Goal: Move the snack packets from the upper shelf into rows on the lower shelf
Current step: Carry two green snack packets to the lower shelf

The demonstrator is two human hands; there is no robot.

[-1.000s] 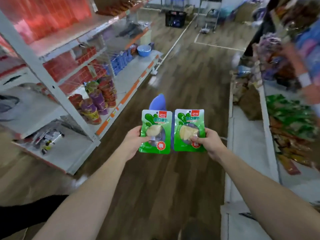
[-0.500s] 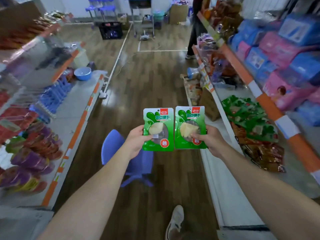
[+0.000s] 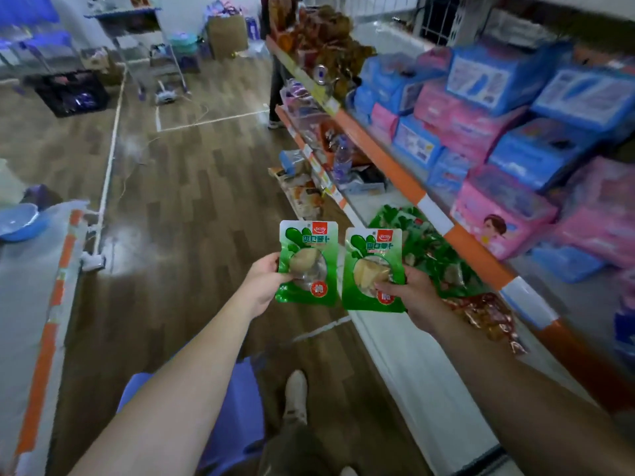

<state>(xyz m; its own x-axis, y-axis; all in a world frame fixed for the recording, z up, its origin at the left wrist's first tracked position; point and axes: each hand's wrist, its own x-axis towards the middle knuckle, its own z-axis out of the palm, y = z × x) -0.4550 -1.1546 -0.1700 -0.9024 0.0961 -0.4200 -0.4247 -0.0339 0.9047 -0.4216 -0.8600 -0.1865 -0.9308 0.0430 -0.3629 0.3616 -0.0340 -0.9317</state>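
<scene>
While your left hand pinches the left packet and your right hand the right packet, at centre, you seem mid-carry; next, lay both in a row on the lower shelf at five o'clock.

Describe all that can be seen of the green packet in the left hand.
The green packet is a flat, glossy pouch, plastic by its look, with a red logo at the top, white characters, a clear window showing a pale piece of food, and a round red mark below. It stands upright, front toward the camera, in the air. The left hand pinches its left edge, thumb on the front. The second packet is close on its right.
</scene>
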